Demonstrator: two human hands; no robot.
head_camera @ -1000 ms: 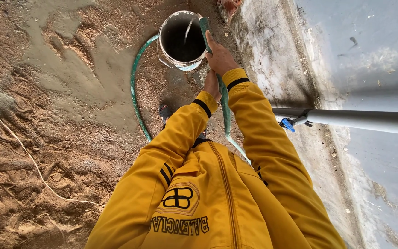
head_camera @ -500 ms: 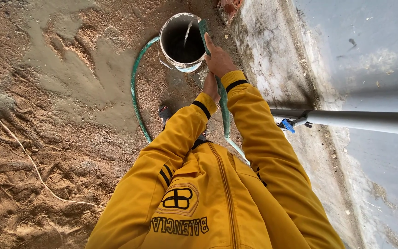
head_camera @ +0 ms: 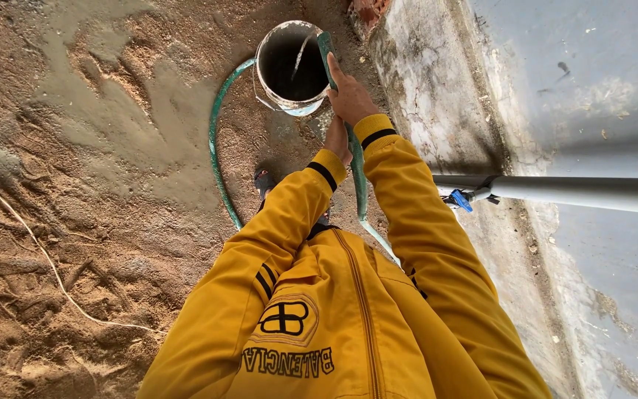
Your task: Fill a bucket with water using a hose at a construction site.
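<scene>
- We see our right hand [head_camera: 348, 96] wrapped around the green hose [head_camera: 219, 159] close to its nozzle end, fingers closed on it, holding that end over the rim of the bucket [head_camera: 267, 70].
- A thin stream of water [head_camera: 300, 53] falls from the hose end into the bucket's dark inside.
- Our left hand [head_camera: 336, 139] sits just below the right hand, nearer our body than the bucket; it lies against the hose, but we cannot tell whether its fingers close on it, since the yellow sleeve [head_camera: 289, 214] hides most of it.
- The hose curves from the bucket's left side down across the sandy ground [head_camera: 75, 222], loops back under our arms and rises to the right hand.
- The bucket stands upright on the ground, just left of the base of a grey wall [head_camera: 555, 89].
- A grey pipe [head_camera: 592, 192] with a small blue fitting [head_camera: 461, 201] juts across to the right of the bucket, lower down.
- A thin pale cord [head_camera: 31, 236] trails over the ground well left of the bucket.
</scene>
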